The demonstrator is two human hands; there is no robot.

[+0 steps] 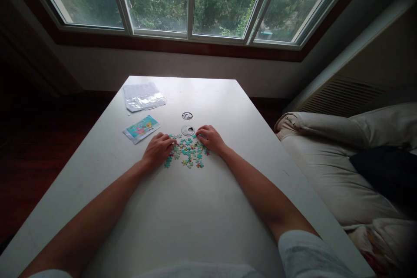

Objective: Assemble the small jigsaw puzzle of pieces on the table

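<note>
While left hand [157,151] and right hand [212,140] rest, fingers half-curled, at puzzle pieces [187,151], grip unclear, a plastic bag [143,97] lies flat.

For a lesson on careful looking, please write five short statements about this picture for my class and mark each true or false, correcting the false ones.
1. The person's bare left hand is at the left side of the small, multicoloured jigsaw pieces. True.
2. The person's bare right hand lies on the shiny, clear plastic packet. False: it is at the right side of the pieces.
3. The rectangular, turquoise cartoon-printed sheet is nearer the left hand than the right. True.
4. The smooth white table has a round top. False: its visible edges are straight.
5. The plastic packet lies nearer the window than the jigsaw pieces do. True.
</note>
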